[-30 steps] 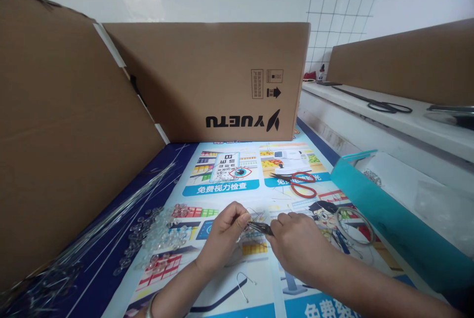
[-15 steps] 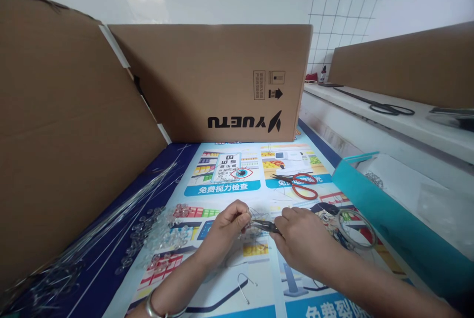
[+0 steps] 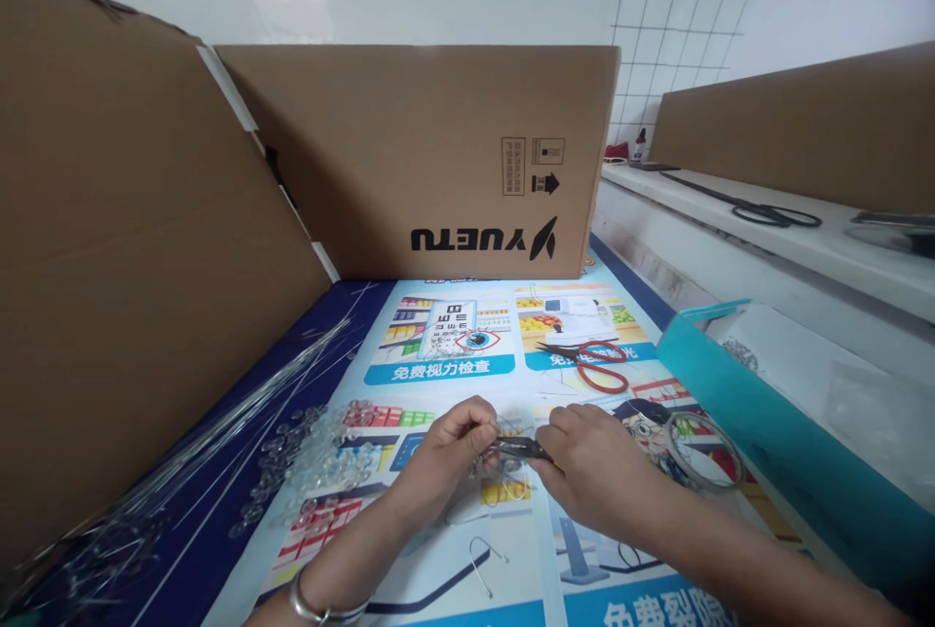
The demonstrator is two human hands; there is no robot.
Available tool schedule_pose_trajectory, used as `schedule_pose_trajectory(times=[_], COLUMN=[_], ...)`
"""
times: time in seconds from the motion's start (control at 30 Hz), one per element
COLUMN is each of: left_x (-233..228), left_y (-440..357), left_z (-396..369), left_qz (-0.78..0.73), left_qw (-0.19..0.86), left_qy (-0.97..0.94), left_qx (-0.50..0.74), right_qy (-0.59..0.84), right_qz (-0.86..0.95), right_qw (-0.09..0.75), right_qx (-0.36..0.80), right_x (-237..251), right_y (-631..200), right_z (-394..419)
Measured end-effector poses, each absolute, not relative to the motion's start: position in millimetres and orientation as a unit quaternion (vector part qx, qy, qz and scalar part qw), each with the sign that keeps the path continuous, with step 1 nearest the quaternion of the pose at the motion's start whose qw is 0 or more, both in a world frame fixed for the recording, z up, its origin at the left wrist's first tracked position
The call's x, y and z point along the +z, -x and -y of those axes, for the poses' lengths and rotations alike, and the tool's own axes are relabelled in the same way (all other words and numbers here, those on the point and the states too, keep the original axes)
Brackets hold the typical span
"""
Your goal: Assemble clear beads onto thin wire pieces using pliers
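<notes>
My left hand (image 3: 445, 457) pinches a thin wire piece (image 3: 491, 437) with clear beads between thumb and fingers, low over the printed mat (image 3: 445, 369). Facing it, my right hand (image 3: 595, 476) grips small dark pliers (image 3: 520, 449), whose tips point left and meet the wire at my left fingertips. A heap of clear glass beads (image 3: 321, 461) lies just left of my left hand. A bent wire hook (image 3: 480, 559) rests on the mat near my wrists.
Red-handled scissors (image 3: 595, 362) lie beyond my hands. A metal ring (image 3: 699, 452) sits right of my right hand, beside a teal box (image 3: 737, 413). Long straight wires (image 3: 219, 432) lie at the left. Cardboard boxes (image 3: 438, 155) wall the back and left.
Both hands stay together over the mat; the pliers have turned more level and the wire piece has shifted slightly. The view has crept a little closer.
</notes>
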State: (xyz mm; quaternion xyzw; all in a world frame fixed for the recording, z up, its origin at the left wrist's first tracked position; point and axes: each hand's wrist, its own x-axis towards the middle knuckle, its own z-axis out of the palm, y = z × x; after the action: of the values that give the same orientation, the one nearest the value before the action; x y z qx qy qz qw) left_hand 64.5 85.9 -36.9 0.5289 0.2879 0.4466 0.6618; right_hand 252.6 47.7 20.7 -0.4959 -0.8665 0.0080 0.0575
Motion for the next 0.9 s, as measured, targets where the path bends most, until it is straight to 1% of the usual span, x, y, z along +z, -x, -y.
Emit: schedule_pose_trajectory(times=[0.17, 0.43, 0.73, 0.9], left_x=[-32.2, -36.6, -32.2, -32.0], left_y=[-62.9, -58.7, -57.1, -57.9], left_z=[-84.7, -87.5, -87.4, -86.7], left_qz=[-0.284, -0.254, -0.275, -0.281], left_qw=[0.678, 0.711, 0.649, 0.632], left_qy=[-0.518, -0.513, -0.585, -0.596], left_qx=[0.438, 0.408, 0.402, 0.408], right_qy=[0.486, 0.463, 0.475, 0.484], right_qz=[0.871, 0.885, 0.88, 0.875], right_qw=[0.058, 0.032, 0.02, 0.014], right_qx=[0.028, 0.024, 0.012, 0.021], right_x=[21.9, 27.0, 27.3, 27.3], right_y=[-255.5, -255.4, -253.6, -253.8], right_z=[-49.1, -48.1, -45.8, -44.0])
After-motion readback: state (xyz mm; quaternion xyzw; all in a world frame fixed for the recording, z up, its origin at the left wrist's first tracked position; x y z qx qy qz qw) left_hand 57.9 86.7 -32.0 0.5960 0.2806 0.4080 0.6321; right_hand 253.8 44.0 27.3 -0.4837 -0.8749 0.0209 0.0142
